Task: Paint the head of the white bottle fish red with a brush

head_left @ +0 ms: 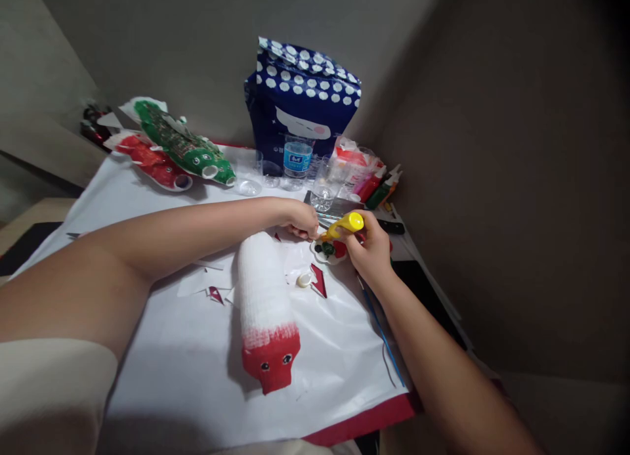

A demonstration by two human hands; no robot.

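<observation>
- Right hand (371, 248): grip closed around a yellow paint bottle (346, 224), held tilted with its nozzle pointing left and down, over a small white palette (327, 251) that carries dabs of green and red paint.
- Left hand (300, 220): fingers curled narrowly at the far edge of the palette, just beside the bottle's nozzle; what they pinch, if anything, cannot be told.
- White-wrapped bottle figure (266, 297): lies lengthwise on the tabletop (162, 376), which is covered in white sheeting; its red end, with two small eyes, points toward the viewer. It rests between the two forearms.
- Small white cap (304, 280): lies just right of the figure, near red paper scraps.
- Far left: a green bottle figure (182, 145) lying partly over a red bottle figure (152, 163).
- Far centre: a blue spotted bag (300, 107), a water bottle (296, 161) and clear cups in front of it; red and green paint bottles (378, 187) to the right.
</observation>
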